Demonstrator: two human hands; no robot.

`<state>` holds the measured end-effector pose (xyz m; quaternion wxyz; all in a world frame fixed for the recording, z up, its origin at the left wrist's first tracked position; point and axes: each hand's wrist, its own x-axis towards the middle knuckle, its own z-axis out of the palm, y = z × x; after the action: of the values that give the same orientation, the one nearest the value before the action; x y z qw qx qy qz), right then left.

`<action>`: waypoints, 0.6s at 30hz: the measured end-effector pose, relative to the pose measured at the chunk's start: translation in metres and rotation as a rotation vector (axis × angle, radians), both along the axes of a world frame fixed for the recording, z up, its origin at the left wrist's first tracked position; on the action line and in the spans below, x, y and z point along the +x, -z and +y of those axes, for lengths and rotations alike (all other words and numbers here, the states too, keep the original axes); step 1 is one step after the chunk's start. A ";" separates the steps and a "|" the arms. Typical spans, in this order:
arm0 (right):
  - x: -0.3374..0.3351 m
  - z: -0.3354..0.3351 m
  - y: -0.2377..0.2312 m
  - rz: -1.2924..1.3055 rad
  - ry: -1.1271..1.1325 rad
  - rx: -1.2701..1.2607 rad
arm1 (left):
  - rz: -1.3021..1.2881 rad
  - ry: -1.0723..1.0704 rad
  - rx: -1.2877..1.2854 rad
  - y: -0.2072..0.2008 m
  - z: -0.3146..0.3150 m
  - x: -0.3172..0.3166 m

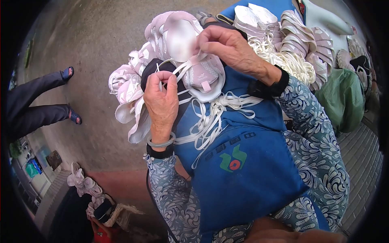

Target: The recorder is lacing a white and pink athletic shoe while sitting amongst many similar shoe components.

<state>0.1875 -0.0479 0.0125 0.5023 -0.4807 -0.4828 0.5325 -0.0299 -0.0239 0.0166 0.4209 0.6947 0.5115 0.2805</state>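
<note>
Left hand (161,96): thumb and index finger pinched on a white lace (186,66), other fingers curled in. Right hand (234,49): thumb and fingertips drawn together above the shoe upper (202,75); fingertips blurred, cannot tell whether a lace is gripped there. The shoe upper, pink and white, sits at the far edge of the blue apron (247,178) on the person's lap, pink tab toward the wearer, lace running across it between the hands. Loose laces (216,111) lie tangled on the apron just nearer than the shoe upper, strands trailing toward the apron's left edge. Bangle (161,142) and black band on left wrist, black band on right wrist; patterned sleeves (320,125).

More uppers (129,91) bunched beyond the apron's left far corner, beside the left hand. Past the apron's right far corner: stacked uppers (298,32), touching a heap of cream laces (283,58); green bag (342,99) nearer, on the right. Floor (97,109), left side: another person's legs in dark trousers (38,91), blue sandals (75,117). Near left corner: a red garment (101,235), with another row of uppers by it.
</note>
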 end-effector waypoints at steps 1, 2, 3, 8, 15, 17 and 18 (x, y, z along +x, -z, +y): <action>-0.005 0.001 0.000 0.195 -0.068 -0.073 | 0.025 -0.006 -0.030 -0.001 -0.003 0.001; -0.008 0.001 -0.002 0.219 -0.062 -0.125 | 0.050 -0.012 -0.061 -0.001 -0.005 0.002; -0.007 0.002 0.003 0.220 -0.063 -0.124 | 0.051 -0.012 -0.060 -0.002 -0.006 0.001; 0.004 0.008 0.018 0.483 0.048 -0.153 | 0.247 0.106 0.217 0.006 -0.003 -0.009; 0.043 0.004 -0.014 0.775 0.010 -0.113 | 0.286 0.130 0.248 0.006 -0.003 -0.016; 0.071 -0.001 -0.024 0.738 0.019 -0.080 | 0.307 0.077 0.332 0.013 -0.007 -0.023; 0.084 -0.007 -0.028 0.782 0.235 -0.107 | 0.277 0.058 0.268 0.017 -0.008 -0.022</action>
<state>0.2715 -0.0551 0.0405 0.6798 -0.3195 -0.1691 0.6381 -0.0523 -0.0318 -0.0001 0.2583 0.7910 0.5023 0.2353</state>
